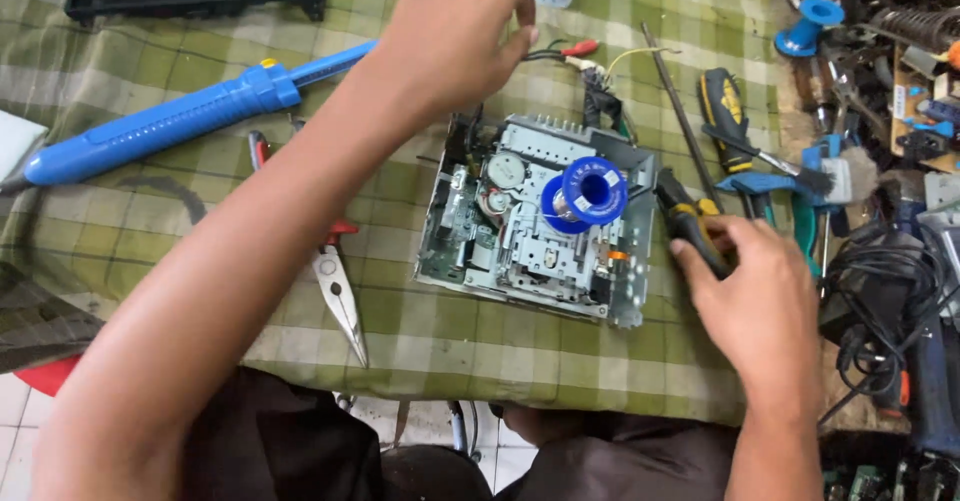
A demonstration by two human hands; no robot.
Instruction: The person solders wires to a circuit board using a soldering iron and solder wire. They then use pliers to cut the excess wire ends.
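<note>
Gripping black-and-yellow-handled pliers [692, 223] in right hand [755, 291], left hand [455, 36] pinching thin wires [560, 53] above opened grey metal disc mechanism [535, 221], blue solder spool [588, 193] resting on it; soldering seemingly not begun.

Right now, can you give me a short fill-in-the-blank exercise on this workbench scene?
1. The blue solder spool rests on top of the open metal ____.
2. The right hand grips a black and yellow ____.
3. The left hand pinches the ____ behind the chassis.
4. The red-handled pliers lie on a green checked ____.

Missing words: chassis; handle; wires; cloth
</note>
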